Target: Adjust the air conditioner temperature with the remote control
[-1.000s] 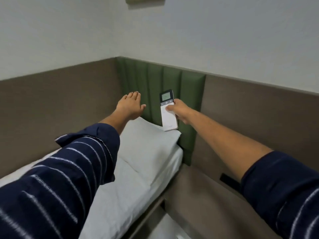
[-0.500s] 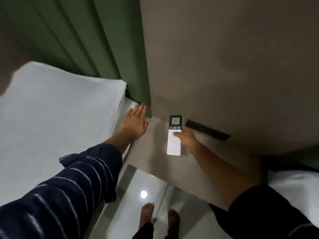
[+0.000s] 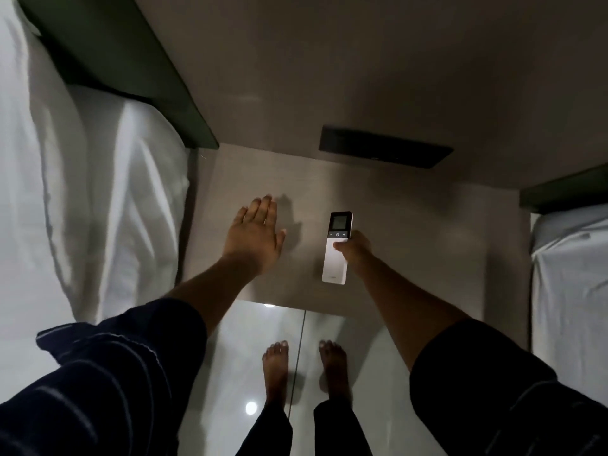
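A slim white remote control [image 3: 336, 258] with a small dark screen and a row of buttons at its top is held upright over the brown bedside table [image 3: 411, 245]. My right hand [image 3: 353, 250] grips it from the right side, thumb resting on its face just under the buttons. My left hand [image 3: 255, 233] hovers flat to the left of the remote, palm down, fingers together and stretched out, holding nothing. The air conditioner is out of view.
A white-sheeted bed [image 3: 82, 199] with a green padded headboard [image 3: 138, 67] fills the left. Another bed [image 3: 569, 278] stands at the right edge. A black panel [image 3: 381, 151] sits on the brown wall behind the table. My bare feet [image 3: 304, 373] stand on glossy white tiles.
The view has swung down from the wall and headboard to the bedside table and floor. Both hands came lower with it; the remote stays in my right hand.
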`<state>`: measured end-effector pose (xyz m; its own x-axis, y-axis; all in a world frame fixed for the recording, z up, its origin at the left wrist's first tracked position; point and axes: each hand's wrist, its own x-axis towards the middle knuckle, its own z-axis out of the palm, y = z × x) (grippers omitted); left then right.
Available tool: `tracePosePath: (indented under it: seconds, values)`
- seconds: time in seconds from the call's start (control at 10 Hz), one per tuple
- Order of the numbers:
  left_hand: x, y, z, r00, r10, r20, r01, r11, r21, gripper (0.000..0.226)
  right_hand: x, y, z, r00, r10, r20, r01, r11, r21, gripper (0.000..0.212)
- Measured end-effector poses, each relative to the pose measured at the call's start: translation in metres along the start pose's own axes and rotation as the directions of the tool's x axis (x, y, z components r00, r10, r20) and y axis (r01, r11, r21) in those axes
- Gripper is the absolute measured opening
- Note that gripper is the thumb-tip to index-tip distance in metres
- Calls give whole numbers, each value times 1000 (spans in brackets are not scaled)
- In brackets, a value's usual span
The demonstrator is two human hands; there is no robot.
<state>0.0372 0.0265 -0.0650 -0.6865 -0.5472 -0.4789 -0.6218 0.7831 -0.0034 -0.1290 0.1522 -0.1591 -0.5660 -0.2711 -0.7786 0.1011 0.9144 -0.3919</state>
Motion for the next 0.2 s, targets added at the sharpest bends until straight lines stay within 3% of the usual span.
tracePosePath:
  seconds: [0.2]
  values:
    - [-6, 14, -9, 998, 55, -23, -55, 998, 0, 68, -11, 3, -10, 999, 26, -24, -27, 998, -53, 45]
